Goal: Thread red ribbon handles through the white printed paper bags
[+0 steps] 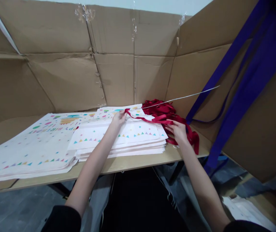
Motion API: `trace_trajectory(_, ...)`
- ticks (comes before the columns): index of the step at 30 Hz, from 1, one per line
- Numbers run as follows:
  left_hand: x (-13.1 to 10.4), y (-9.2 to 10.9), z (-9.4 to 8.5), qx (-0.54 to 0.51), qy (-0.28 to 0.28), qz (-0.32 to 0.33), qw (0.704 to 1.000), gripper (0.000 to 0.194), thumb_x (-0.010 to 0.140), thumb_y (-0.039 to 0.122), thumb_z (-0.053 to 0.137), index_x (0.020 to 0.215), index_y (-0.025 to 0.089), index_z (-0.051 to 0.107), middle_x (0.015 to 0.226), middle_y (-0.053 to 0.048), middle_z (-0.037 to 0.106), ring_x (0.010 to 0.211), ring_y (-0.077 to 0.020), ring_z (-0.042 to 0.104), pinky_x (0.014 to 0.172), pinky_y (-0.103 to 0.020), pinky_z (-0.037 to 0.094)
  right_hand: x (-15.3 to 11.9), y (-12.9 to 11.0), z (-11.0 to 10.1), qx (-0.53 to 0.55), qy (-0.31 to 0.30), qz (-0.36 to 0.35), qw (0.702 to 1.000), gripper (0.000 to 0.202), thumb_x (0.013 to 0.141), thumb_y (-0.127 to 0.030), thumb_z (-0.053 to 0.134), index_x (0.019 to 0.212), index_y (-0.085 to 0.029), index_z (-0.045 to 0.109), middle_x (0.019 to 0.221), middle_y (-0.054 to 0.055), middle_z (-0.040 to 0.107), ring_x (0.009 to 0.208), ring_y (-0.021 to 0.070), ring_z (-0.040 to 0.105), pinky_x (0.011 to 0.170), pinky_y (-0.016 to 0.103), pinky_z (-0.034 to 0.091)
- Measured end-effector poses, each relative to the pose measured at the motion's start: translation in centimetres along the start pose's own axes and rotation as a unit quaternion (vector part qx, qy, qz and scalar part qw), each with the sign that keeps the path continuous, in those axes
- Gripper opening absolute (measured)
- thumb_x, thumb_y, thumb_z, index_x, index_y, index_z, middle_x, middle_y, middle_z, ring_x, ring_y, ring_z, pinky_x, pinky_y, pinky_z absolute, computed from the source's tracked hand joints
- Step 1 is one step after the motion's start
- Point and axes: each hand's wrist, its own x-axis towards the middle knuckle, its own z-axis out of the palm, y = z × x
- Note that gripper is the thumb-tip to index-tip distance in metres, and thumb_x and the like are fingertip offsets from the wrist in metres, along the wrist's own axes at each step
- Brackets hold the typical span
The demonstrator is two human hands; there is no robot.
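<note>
A strip of red ribbon [142, 119] runs between my two hands, above a stack of white sheets [138, 141] printed with small coloured triangles. My left hand [119, 118] is closed in a pinch on one end of it. From those same fingers a long thin metal rod [183, 97] points to the right and slightly up; how it meets the ribbon is too small to tell. My right hand [178, 130] grips the ribbon farther along, beside a tangled pile of red ribbon [160, 108] at the back right.
Another stack of birthday-printed white sheets [41, 145] lies at the left on the wooden table [118, 166]. Cardboard walls [113, 74] close off the back and right side. Wide purple ribbons [246, 93] hang at the right. Below right are more white sheets [244, 209].
</note>
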Motion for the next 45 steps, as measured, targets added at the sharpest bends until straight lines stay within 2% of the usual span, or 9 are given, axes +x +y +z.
trace_trajectory(4, -0.5, -0.3, -0.5, -0.006, 0.003, 0.0, 1.0, 0.025, 0.086, -0.007, 0.043, 0.085, 0.015, 0.056, 0.06, 0.003, 0.053, 0.053, -0.0052, 0.056, 0.067, -0.012, 0.052, -1.7, 0.6, 0.8, -0.103, 0.011, -0.175, 0.979, 0.034, 0.067, -0.013, 0.053, 0.097, -0.014, 0.07, 0.092, 0.008, 0.073, 0.089, 0.0216, 0.069, 0.082, 0.038, 0.056)
trace_trajectory(7, -0.8, -0.5, -0.8, -0.012, -0.007, 0.009, 1.0, 0.025, 0.084, -0.008, 0.047, 0.077, 0.015, 0.054, 0.062, 0.003, 0.054, 0.054, -0.0044, 0.056, 0.067, -0.011, 0.051, -2.7, 0.0, 0.6, -0.203, -0.077, -0.272, 0.938, 0.034, 0.073, -0.013, 0.046, 0.097, -0.016, 0.071, 0.095, 0.008, 0.074, 0.093, 0.0199, 0.069, 0.088, 0.036, 0.053)
trace_trajectory(12, -0.3, -0.7, -1.1, -0.013, -0.007, 0.025, 1.0, 0.028, 0.083, -0.009, 0.046, 0.069, 0.015, 0.049, 0.063, 0.002, 0.053, 0.053, -0.0037, 0.054, 0.065, -0.01, 0.049, -4.4, -1.3, -0.3, -0.38, -0.246, -0.293, 0.842, 0.034, 0.079, -0.013, 0.046, 0.097, -0.023, 0.073, 0.102, 0.004, 0.073, 0.093, 0.0193, 0.069, 0.086, 0.034, 0.053)
trace_trajectory(20, 0.3, 0.0, -2.5, -0.02, 0.062, 0.122, 0.99, 0.028, 0.077, -0.011, 0.045, 0.071, 0.017, 0.047, 0.056, 0.006, 0.049, 0.055, -0.0042, 0.053, 0.064, -0.011, 0.047, -5.6, 0.5, 0.1, -0.412, -0.253, -0.387, 0.785, 0.033, 0.09, -0.018, 0.043, 0.108, -0.021, 0.071, 0.117, 0.008, 0.068, 0.111, 0.0207, 0.062, 0.095, 0.038, 0.05)
trace_trajectory(27, -0.6, 3.5, -4.7, -0.031, 0.115, 0.203, 0.972, 0.03, 0.079, -0.011, 0.044, 0.068, 0.017, 0.041, 0.054, 0.008, 0.047, 0.05, -0.0027, 0.05, 0.058, -0.01, 0.043, -9.0, 2.4, 3.4, -0.483, -0.259, -0.459, 0.7, 0.035, 0.087, -0.01, 0.048, 0.113, -0.02, 0.069, 0.126, 0.014, 0.062, 0.118, 0.0257, 0.057, 0.099, 0.048, 0.045)
trace_trajectory(32, -1.1, 5.1, -4.8, -0.021, 0.098, 0.198, 0.975, 0.029, 0.081, -0.01, 0.047, 0.069, 0.017, 0.045, 0.057, 0.006, 0.052, 0.052, -0.0032, 0.054, 0.06, -0.01, 0.045, -10.7, 2.0, 4.8, -0.473, -0.252, -0.47, 0.701, 0.036, 0.088, -0.011, 0.048, 0.116, -0.023, 0.067, 0.124, 0.011, 0.063, 0.123, 0.0268, 0.053, 0.099, 0.05, 0.044)
trace_trajectory(35, -1.3, 4.1, -3.8, -0.015, 0.056, 0.181, 0.982, 0.03, 0.081, -0.009, 0.05, 0.067, 0.016, 0.045, 0.058, 0.006, 0.053, 0.054, -0.0028, 0.055, 0.063, -0.01, 0.045, -11.2, 1.8, 4.8, -0.463, -0.267, -0.484, 0.692, 0.035, 0.089, -0.012, 0.046, 0.116, -0.021, 0.067, 0.122, 0.011, 0.065, 0.121, 0.0254, 0.055, 0.099, 0.048, 0.044)
trace_trajectory(41, -1.4, -0.7, -0.2, -0.002, -0.044, 0.123, 0.991, 0.026, 0.079, -0.007, 0.057, 0.067, 0.015, 0.049, 0.062, 0.004, 0.057, 0.056, -0.0039, 0.058, 0.067, -0.013, 0.047, -12.0, 1.4, 3.8, -0.47, -0.332, -0.486, 0.658, 0.033, 0.091, -0.02, 0.048, 0.119, -0.022, 0.064, 0.124, 0.011, 0.063, 0.121, 0.0246, 0.055, 0.102, 0.049, 0.04)
trace_trajectory(45, -1.7, -3.0, 0.8, 0.001, -0.08, 0.104, 0.991, 0.027, 0.08, -0.008, 0.056, 0.067, 0.015, 0.049, 0.062, 0.005, 0.055, 0.057, -0.0023, 0.058, 0.069, -0.011, 0.046, -12.1, -0.2, 3.5, -0.439, -0.391, -0.467, 0.661, 0.033, 0.089, -0.03, 0.053, 0.12, -0.022, 0.062, 0.12, 0.009, 0.066, 0.115, 0.0241, 0.059, 0.102, 0.046, 0.039)
